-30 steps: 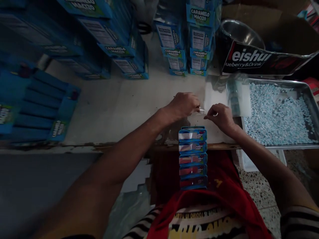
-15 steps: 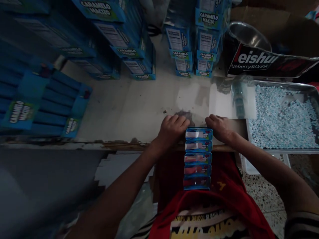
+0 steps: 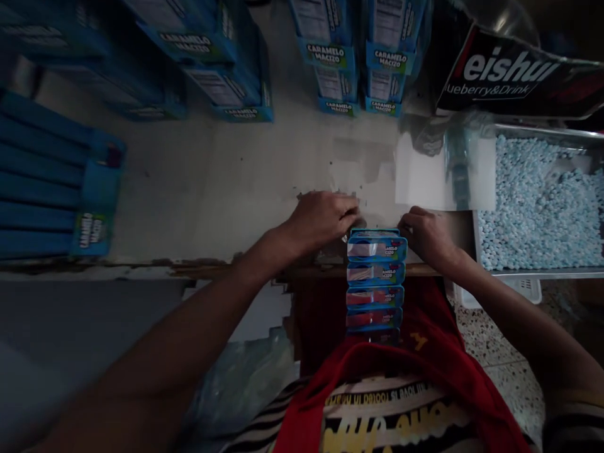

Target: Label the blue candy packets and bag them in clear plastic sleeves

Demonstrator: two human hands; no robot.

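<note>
A row of blue candy boxes (image 3: 376, 274) printed "Caramelo Macizo" runs from the table edge toward my red apron. Dim light and glare blur its near end. At its far left corner, my left hand (image 3: 323, 217) is closed in a pinch, with a shiny bit of clear plastic (image 3: 345, 238) showing under the fingers. My right hand (image 3: 427, 233) is closed at the far right corner, thumb and fingers together. Whatever is between those right fingers is hidden.
Stacks of blue boxes (image 3: 226, 85) line the back, and more blue boxes (image 3: 42, 182) lie at left. On the right are a metal tray (image 3: 542, 274) of pale blue candies, a white sheet (image 3: 419, 182) and a black carton (image 3: 509, 78). The worn table edge (image 3: 189, 270) runs across.
My left hand has turned and lifted slightly away from the boxes' far corner. The right hand stays at its corner, shifted a little. The view has tilted, so the background sits higher.
</note>
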